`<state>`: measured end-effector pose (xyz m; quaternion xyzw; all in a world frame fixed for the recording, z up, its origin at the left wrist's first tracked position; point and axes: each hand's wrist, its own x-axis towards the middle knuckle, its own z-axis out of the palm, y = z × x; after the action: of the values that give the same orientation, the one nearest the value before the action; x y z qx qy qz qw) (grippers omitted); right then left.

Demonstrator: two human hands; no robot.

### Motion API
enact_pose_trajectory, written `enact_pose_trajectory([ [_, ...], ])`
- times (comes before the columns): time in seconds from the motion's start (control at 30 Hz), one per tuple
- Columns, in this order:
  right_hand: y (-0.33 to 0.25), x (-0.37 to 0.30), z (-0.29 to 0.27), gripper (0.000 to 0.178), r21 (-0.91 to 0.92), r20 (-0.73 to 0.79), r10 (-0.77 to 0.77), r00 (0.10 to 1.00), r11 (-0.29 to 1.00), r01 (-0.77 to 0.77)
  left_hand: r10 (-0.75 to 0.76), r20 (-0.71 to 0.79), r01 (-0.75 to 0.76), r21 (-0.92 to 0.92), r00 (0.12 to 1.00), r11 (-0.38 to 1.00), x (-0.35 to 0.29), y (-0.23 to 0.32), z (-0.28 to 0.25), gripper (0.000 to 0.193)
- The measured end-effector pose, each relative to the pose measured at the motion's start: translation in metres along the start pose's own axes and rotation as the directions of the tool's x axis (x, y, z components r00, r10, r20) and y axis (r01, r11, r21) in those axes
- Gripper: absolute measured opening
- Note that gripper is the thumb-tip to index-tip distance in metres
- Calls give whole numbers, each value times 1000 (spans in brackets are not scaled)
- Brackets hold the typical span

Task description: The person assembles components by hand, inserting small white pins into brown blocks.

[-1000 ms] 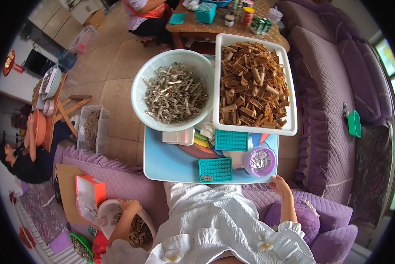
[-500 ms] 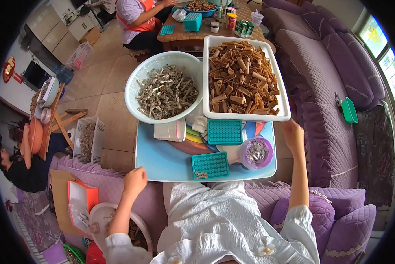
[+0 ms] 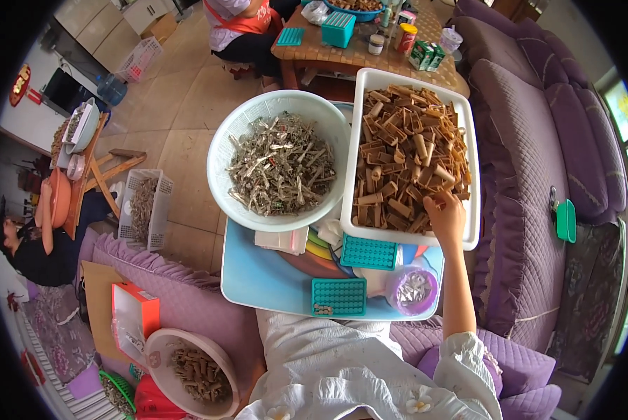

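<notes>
Right hand (image 3: 445,212) rests fingers-down on the brown pieces (image 3: 398,150), by the near right corner of a white tray (image 3: 473,175); its fingers are curled, but whether they pinch a piece cannot be determined. Left hand is out of view, its state unreportable. The tray's raised rim appears to contain the loose heap. Left of the right hand, a pale bowl (image 3: 219,164) keeps silvery strips (image 3: 282,164) separate, probably against mixing. Nearer the body than that hand, one teal tray (image 3: 368,250) and a second teal tray (image 3: 338,299) lie flat on the blue worktop (image 3: 254,280) beside a purple cup (image 3: 434,299), presumably for short reach. Well left of the hand, a basin (image 3: 161,350) of brownish bits (image 3: 202,374) sits on the sofa (image 3: 177,276), likely for want of worktop space.
</notes>
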<state>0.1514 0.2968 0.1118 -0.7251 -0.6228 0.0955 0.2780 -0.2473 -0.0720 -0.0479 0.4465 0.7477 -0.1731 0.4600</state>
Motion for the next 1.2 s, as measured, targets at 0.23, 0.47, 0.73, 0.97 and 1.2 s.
enact_pose_trajectory([
  [0.23, -19, 19, -22, 18, 177, 44, -10, 999, 984, 2, -82, 53, 91, -209, 995, 974, -31, 19, -25, 26],
  [0.47, -11, 4, -20, 21, 381, 142, 86, 986, 915, -135, -148, 76, 166, -396, 986, 903, -64, 31, -48, 27],
  [0.73, -21, -34, -23, 22, 434, 175, -92, 980, 901, 7, -236, 63, 226, -600, 970, 768, -129, 0, -30, 28],
  [0.97, -18, -109, -31, 21, 654, -40, -72, 997, 752, 80, -235, -39, 125, -758, 971, 640, -109, -32, 10, 30],
  [1.2, 4, -223, -42, 19, 690, -81, -54, 995, 718, 95, -227, -169, -48, -887, 959, 458, -83, -57, 38, 33],
])
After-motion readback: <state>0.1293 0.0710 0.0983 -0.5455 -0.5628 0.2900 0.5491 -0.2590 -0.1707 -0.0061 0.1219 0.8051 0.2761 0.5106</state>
